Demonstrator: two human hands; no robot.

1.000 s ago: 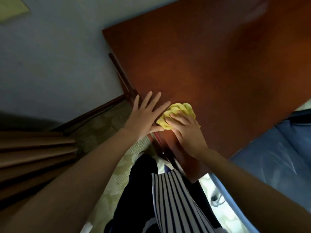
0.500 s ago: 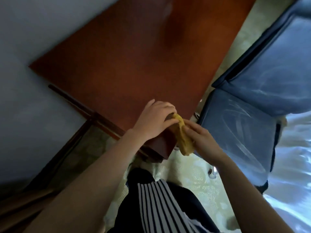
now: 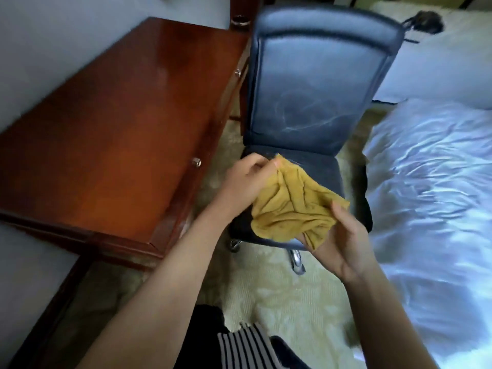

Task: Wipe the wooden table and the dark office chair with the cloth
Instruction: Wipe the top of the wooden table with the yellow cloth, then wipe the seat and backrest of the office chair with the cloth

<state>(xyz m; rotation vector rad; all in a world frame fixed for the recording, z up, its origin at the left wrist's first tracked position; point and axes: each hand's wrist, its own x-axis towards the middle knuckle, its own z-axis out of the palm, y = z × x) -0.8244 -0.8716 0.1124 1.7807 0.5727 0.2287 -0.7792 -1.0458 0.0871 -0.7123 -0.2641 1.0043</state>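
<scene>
A mustard-yellow cloth (image 3: pixel 290 206) hangs spread between both hands, in the air just above the seat of the dark office chair (image 3: pixel 316 83). My left hand (image 3: pixel 246 179) pinches the cloth's upper left corner. My right hand (image 3: pixel 343 243) grips its lower right edge, thumb over the fabric. The chair's backrest shows pale smear marks. The reddish wooden table (image 3: pixel 114 123) stands to the left, its corner close to my left forearm.
A bed with white sheets (image 3: pixel 431 198) fills the right side, with a pillow (image 3: pixel 436 62) behind it. Two small drawer knobs (image 3: pixel 196 162) stick out of the table's front. The chair's chrome base (image 3: pixel 296 259) stands on pale patterned carpet. A grey wall runs along the left.
The cloth has left the table top and now hangs unfolded between both hands over the chair seat. The view has swung right from the table to the chair and bed.
</scene>
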